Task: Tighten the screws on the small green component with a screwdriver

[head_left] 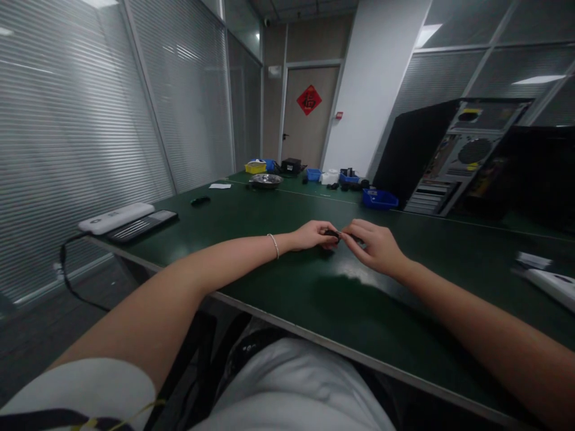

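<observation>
My left hand [314, 234], with a thin bracelet on the wrist, is closed on a small black part [331, 233] just above the green tabletop. Opposite it, my right hand [375, 244] pinches a thin, slender tool [341, 234] between thumb and fingers. The tool's tip meets the black part or comes very close to it. Its kind cannot be made out, as the fingers cover most of it.
A green table [278, 281] spans the view. On its left lie a white device [117, 218], a dark flat tray [144, 225] and a small dark object [200, 200]. Farther back are a metal bowl [266, 181], a yellow bin [256, 167] and a blue bin [380, 199]. A computer case [417, 143] stands right.
</observation>
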Action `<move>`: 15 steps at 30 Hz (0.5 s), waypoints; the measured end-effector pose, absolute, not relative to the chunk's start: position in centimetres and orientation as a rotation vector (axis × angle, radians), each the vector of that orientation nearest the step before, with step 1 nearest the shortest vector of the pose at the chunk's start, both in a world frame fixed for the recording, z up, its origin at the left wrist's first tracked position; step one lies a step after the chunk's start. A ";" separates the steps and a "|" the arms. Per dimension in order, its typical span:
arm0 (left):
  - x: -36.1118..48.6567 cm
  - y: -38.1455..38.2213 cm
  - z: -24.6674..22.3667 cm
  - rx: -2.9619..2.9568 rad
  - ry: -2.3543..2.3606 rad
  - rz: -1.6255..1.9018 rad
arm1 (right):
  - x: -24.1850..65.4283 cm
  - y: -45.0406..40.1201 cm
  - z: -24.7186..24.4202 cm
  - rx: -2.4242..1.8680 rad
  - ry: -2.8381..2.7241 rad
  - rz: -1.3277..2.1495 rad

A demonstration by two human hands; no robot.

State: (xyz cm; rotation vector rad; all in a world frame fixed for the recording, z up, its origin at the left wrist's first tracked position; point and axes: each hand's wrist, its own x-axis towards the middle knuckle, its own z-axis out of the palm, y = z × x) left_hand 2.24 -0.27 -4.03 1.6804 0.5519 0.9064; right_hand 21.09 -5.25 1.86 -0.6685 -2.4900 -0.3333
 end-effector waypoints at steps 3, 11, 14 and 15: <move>2.2 -0.4 -4.0 1.698 0.556 0.919 | 20.7 -6.6 2.5 -0.646 -2.528 -0.377; 2.4 -1.2 -3.9 1.758 0.648 0.972 | 20.4 -15.2 3.8 -0.712 -2.603 -0.285; 2.5 -1.2 -4.1 1.728 0.692 0.982 | 21.7 -20.4 3.9 -0.803 -2.752 0.046; 2.5 -1.3 -4.1 1.721 0.710 0.992 | 22.3 -22.0 3.3 -0.787 -2.839 0.223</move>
